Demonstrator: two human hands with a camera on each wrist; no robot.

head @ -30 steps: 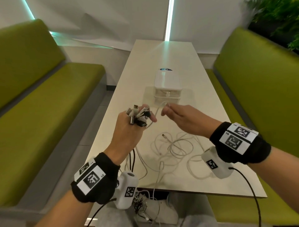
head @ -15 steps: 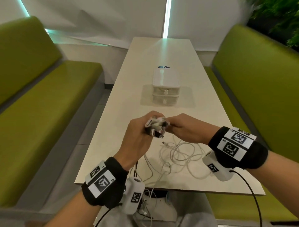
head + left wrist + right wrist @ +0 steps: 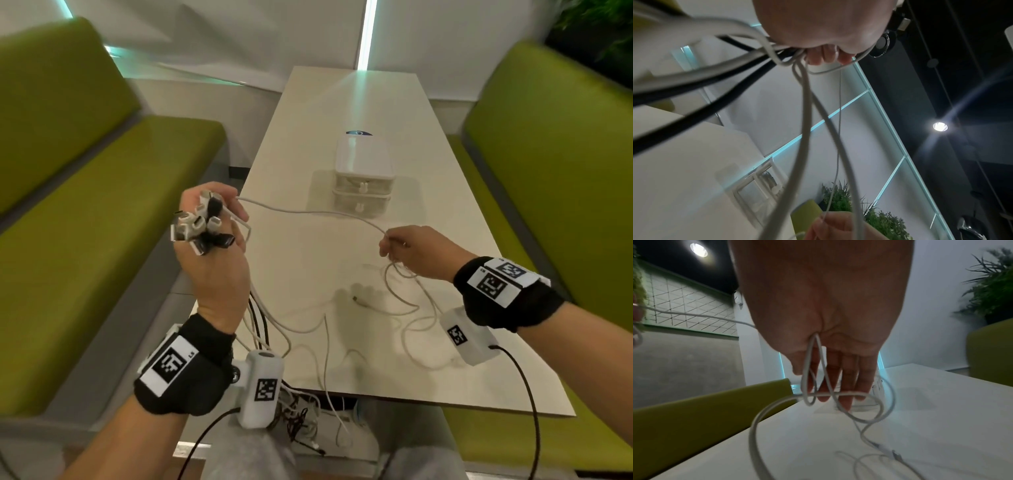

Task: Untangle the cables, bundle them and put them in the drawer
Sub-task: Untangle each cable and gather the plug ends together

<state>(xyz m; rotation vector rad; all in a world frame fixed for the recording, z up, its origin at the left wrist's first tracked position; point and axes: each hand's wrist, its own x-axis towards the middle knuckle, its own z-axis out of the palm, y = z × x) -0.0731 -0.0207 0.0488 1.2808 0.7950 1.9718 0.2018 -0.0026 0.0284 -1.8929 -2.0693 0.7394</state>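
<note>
Your left hand (image 3: pixel 209 260) is raised off the table's left edge, at about nine o'clock from the table's middle. Its grip is curled tight round a cluster of cable plugs (image 3: pixel 200 224), white and black, which stick out above your knuckles. From under that fist the black and white cables (image 3: pixel 258 318) hang down past the table edge toward your lap, where more of them lie in a tangle; the left wrist view shows the same strands fanning out from your curled fingers (image 3: pixel 823 55).

One white cable (image 3: pixel 308 213) runs from your left fingers across the table (image 3: pixel 301 113), slack in a shallow arc, over to your right hand (image 3: pixel 416 251) at about three o'clock. There your thumb and fingertips pinch it, a narrow grip, with the other fingers (image 3: pixel 849 378) hanging loosely down. Below that hand the same white cable drops in loops onto the table, and one free plug end (image 3: pixel 359 300) lies on the table at about six o'clock from the middle.

The small white two-drawer box (image 3: pixel 363 178) stands past the cable at twelve o'clock, both drawers closed, well apart from either hand.
</note>
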